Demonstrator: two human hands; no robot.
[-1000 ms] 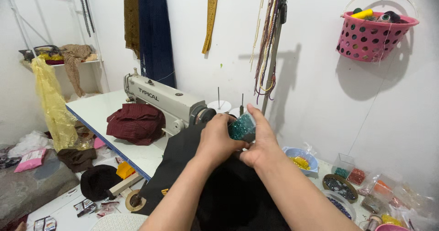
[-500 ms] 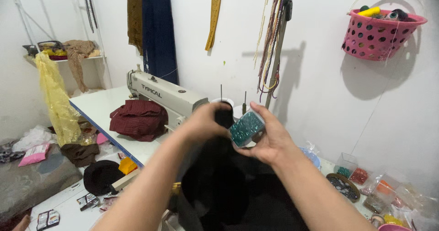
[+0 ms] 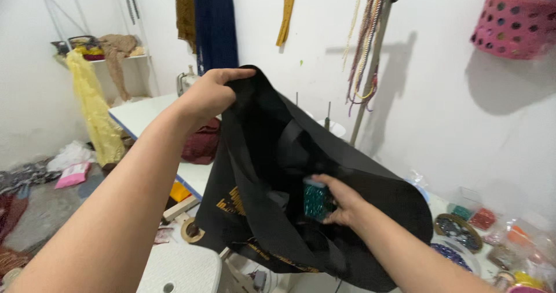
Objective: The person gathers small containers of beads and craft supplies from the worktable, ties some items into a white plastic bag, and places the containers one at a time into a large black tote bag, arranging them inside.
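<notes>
My left hand [image 3: 209, 93] grips the top edge of a black fabric bag [image 3: 272, 154] and holds it up, so the bag hangs open in front of me. Inside the bag's mouth, my right hand [image 3: 343, 200] holds a small clear packet of teal beads [image 3: 316, 201]. The bag has gold print low on its left side. It hides most of the white sewing machine [image 3: 186, 81] behind it.
A white sewing table [image 3: 142, 116] carries a dark red cloth [image 3: 202, 145]. Bowls and bags of beads [image 3: 460, 232] lie at the right. A pink basket [image 3: 512, 23] hangs on the wall. Yellow plastic [image 3: 95, 113] and scattered cloth are at the left.
My left hand took hold of the black bag and raised it up and left. My right hand moved the teal bead packet down from chest height into the open bag.
</notes>
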